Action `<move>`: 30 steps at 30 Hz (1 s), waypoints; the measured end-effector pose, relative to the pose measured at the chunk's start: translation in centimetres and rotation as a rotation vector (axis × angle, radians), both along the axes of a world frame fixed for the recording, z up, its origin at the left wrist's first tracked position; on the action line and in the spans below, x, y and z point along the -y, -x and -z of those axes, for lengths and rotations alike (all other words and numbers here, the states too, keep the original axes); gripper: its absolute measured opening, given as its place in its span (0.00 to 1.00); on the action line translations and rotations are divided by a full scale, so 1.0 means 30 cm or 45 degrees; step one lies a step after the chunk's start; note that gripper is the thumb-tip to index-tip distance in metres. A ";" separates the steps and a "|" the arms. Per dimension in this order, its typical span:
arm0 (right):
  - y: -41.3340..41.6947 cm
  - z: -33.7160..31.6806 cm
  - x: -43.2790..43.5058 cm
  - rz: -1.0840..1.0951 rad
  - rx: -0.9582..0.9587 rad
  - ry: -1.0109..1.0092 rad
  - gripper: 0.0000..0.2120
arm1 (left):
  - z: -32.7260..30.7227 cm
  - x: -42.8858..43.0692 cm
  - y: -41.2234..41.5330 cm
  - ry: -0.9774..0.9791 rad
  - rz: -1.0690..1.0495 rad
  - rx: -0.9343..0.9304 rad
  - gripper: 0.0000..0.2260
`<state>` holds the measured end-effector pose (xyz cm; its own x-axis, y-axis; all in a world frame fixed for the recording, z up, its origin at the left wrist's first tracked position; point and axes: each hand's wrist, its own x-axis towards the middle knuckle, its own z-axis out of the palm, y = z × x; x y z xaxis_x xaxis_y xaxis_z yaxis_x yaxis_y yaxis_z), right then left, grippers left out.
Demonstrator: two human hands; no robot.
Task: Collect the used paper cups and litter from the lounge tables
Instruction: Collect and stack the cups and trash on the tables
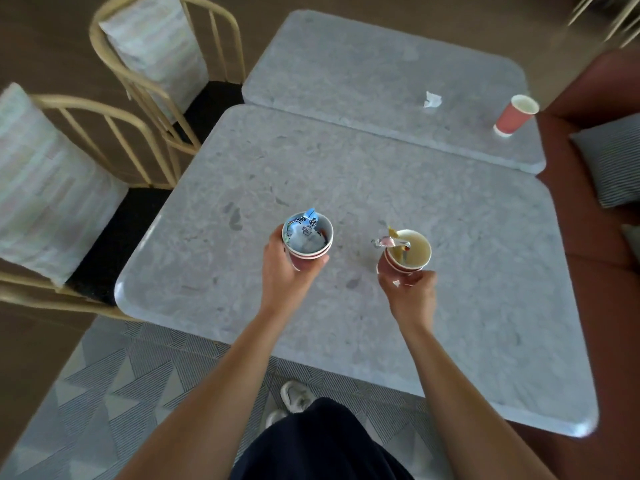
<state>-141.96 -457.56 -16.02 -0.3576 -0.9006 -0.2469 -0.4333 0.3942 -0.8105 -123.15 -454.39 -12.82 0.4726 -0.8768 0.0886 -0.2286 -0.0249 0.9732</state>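
Now we hold both loads over the near grey table [381,174]. Our left hand [287,268] curls round the left stack [310,252] of red paper cups, stuffed with blue-printed wrappers [304,230]. Our right hand [408,292] wraps the right stack [415,254], where a clear wrapper [389,242] pokes over the rim. On the far table [346,64] a lone red cup [516,116] stands near the right edge, with a crumpled tissue [433,99] to its left.
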 end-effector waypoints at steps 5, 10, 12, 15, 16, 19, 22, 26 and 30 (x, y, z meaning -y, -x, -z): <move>0.013 0.026 0.048 0.027 0.019 0.079 0.35 | 0.021 0.022 0.032 -0.009 0.044 0.001 0.26; 0.020 0.051 0.099 -0.003 0.028 0.159 0.41 | 0.043 0.040 0.039 -0.080 0.064 -0.021 0.26; 0.023 0.056 0.117 -0.015 0.018 0.147 0.36 | 0.046 0.047 0.037 -0.098 0.066 -0.036 0.25; 0.017 0.048 0.131 -0.047 0.033 0.133 0.33 | 0.046 0.055 0.023 -0.132 0.044 -0.045 0.25; 0.009 0.040 0.134 -0.061 0.042 0.141 0.32 | 0.046 0.056 0.016 -0.150 0.027 -0.043 0.26; -0.027 0.004 0.145 -0.127 0.080 0.162 0.32 | 0.039 0.059 -0.013 -0.206 -0.028 -0.055 0.27; -0.086 -0.037 0.156 -0.225 0.141 0.192 0.32 | 0.014 0.053 -0.053 -0.243 -0.100 -0.049 0.28; -0.192 -0.098 0.168 -0.370 0.183 0.231 0.32 | -0.033 0.018 -0.125 -0.279 -0.235 -0.051 0.28; -0.316 -0.145 0.169 -0.548 0.250 0.240 0.31 | -0.091 -0.040 -0.212 -0.274 -0.410 -0.023 0.25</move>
